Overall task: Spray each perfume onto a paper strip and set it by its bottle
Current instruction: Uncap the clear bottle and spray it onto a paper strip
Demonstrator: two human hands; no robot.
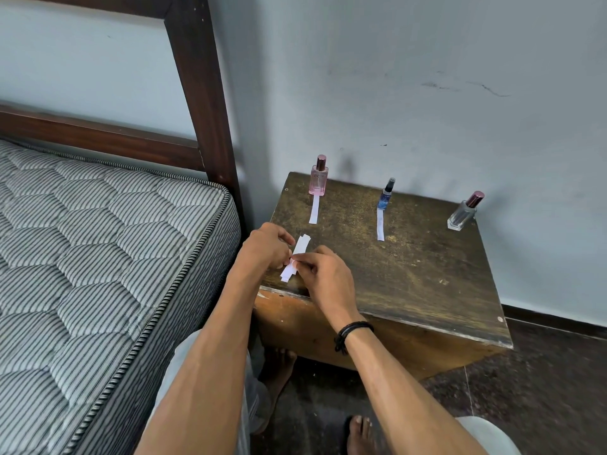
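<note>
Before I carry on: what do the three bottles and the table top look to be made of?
Pink bottle: see-through and glossy, glass or hard plastic, with a shiny metallic cap. Blue bottle: see-through, possibly plastic, with a black spray top. Clear bottle: thick-walled, probably glass, metallic pinkish cap. Table top: wood, dark, worn and matt, chipped at the front edge.
</note>
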